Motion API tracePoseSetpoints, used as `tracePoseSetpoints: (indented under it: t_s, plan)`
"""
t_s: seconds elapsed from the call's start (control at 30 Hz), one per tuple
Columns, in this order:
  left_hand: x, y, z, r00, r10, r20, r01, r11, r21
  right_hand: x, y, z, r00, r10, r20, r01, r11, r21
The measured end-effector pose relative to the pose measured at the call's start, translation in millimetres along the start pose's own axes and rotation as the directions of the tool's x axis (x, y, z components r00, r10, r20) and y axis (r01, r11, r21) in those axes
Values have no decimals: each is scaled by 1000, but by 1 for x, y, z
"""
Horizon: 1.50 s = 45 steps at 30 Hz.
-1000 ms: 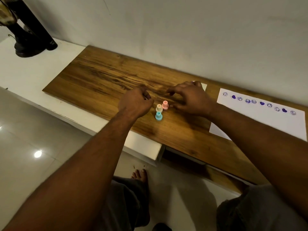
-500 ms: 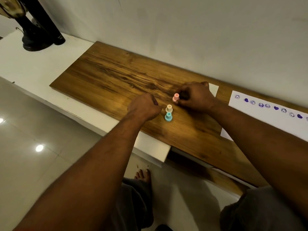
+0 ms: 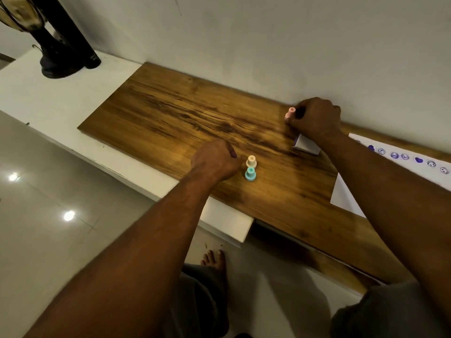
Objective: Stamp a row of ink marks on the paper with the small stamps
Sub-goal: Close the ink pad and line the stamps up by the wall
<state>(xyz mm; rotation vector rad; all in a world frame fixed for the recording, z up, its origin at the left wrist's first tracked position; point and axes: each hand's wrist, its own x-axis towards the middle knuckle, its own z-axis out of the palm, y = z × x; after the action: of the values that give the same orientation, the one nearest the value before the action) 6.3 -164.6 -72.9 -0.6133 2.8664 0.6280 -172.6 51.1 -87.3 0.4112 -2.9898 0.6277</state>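
My right hand (image 3: 314, 119) grips a small pink stamp (image 3: 290, 112) and holds it raised near the wall, above a small white ink pad box (image 3: 306, 146). My left hand (image 3: 214, 159) rests on the wooden board (image 3: 175, 115) as a loose fist with nothing in it. Just right of that fist stand a cream stamp (image 3: 251, 161) and a teal stamp (image 3: 250, 173), upright and touching each other. A white paper (image 3: 346, 198) lies at the right, partly under my right forearm, with a row of purple marks (image 3: 405, 157) along its far edge.
A dark lamp base (image 3: 61, 57) stands on the white shelf (image 3: 36, 98) at the far left. The wall runs close behind the board. Below the shelf edge are a tiled floor and my bare foot (image 3: 214, 259).
My right hand picked up the pink stamp from beside the other two and carried it back and to the right, toward the wall. The left hand stayed in place.
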Motion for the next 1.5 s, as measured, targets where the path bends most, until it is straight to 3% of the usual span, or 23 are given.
tracePoseSetpoints:
  t_s: [0.43,0.6,0.7,0.77,0.83,0.9,0.97,1.17,1.3,1.43,1.5]
  plan:
    - [-2,0,1,1000,12,-4,-12,1000,3,-5,1,-11,998,2,61,-8,995,96]
    - [-3,-1,0,1000,14,3,-14,1000,-6,-12,-9,-33,986,-154,-59,164,957,240]
    - [-3,-1,-1,1000,14,4,-14,1000,-6,-19,-27,-45,903,-428,-37,426,881,208]
    - [-2,0,-2,1000,14,1,-14,1000,-4,-24,-40,-48,797,-587,142,546,801,246]
    - [-2,1,-3,1000,10,6,-9,1000,-3,-33,-54,-45,680,-617,397,555,786,270]
    - [-2,1,-4,1000,7,8,-7,1000,2,-42,-64,-38,583,-614,532,577,774,261]
    - [-3,2,-4,1000,7,8,-7,1000,-2,-48,-70,-30,540,-632,556,617,746,250]
    - [-3,1,-2,1000,-1,-6,0,1000,-21,-55,-76,-18,504,-625,596,653,728,210]
    - [-2,2,-2,1000,-6,-4,6,1000,-16,-55,-73,-13,560,-602,569,628,756,183]
    - [-1,1,-2,1000,1,-2,-1,1000,-4,-46,-58,-11,817,-454,355,495,868,-28]
    - [-1,1,-2,1000,4,1,-4,1000,3,-43,-48,-12,912,-347,217,380,915,-134]
